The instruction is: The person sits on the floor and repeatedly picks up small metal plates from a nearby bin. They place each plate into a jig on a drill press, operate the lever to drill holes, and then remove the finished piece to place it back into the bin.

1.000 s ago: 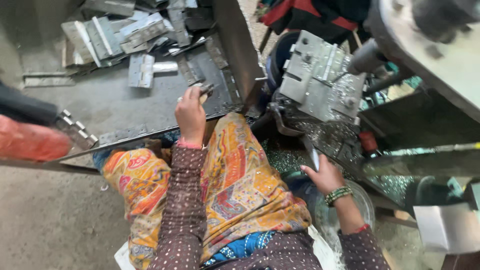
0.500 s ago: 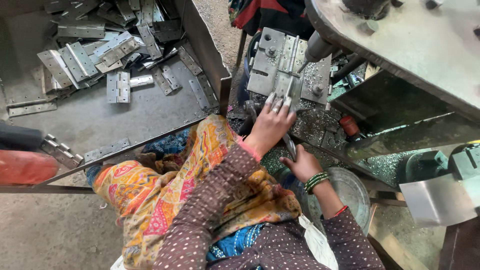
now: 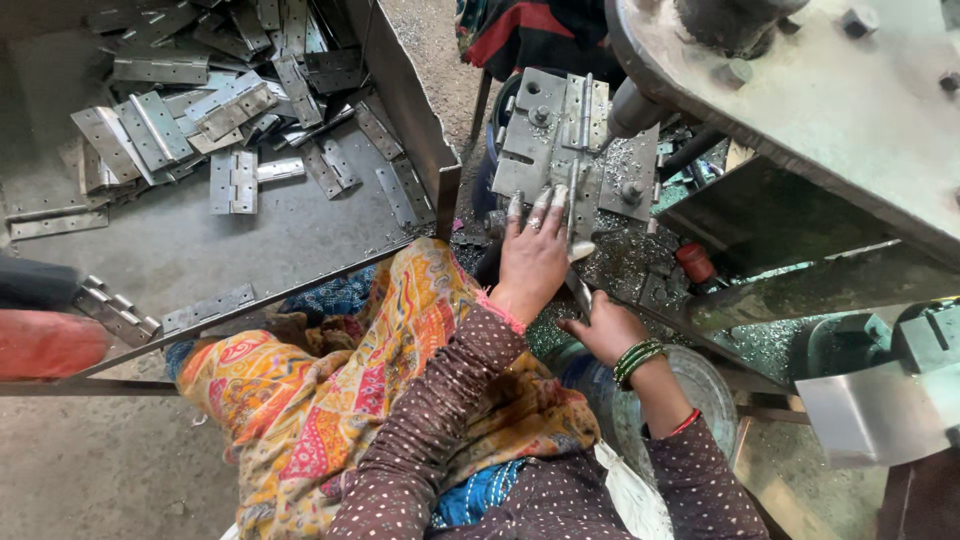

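The left hand is lying flat, fingers spread, on the lower edge of a grey metal fixture plate that is standing tilted at the front of the machine. A long steel hinge is lying upright along the plate's middle, its pin barrel running top to bottom, and the left fingertips are pressing just beside its lower end; whether they are gripping it or only steadying it, I cannot tell. The plate is dull and scuffed, and it is carrying two bolt heads on its left half and one on its right edge.

The right hand is sitting lower, near the plate's bottom edge, curled narrowly around a thin dark metal handle. Several green bangles are circling that wrist. Bright metal shavings are lying strewn under the plate.

On the person's left, an open steel tray is holding a heap of finished hinges, too many and too overlapped to count, piled towards its far left corner. One more hinge is resting on the tray's near edge, beside a red cylinder.
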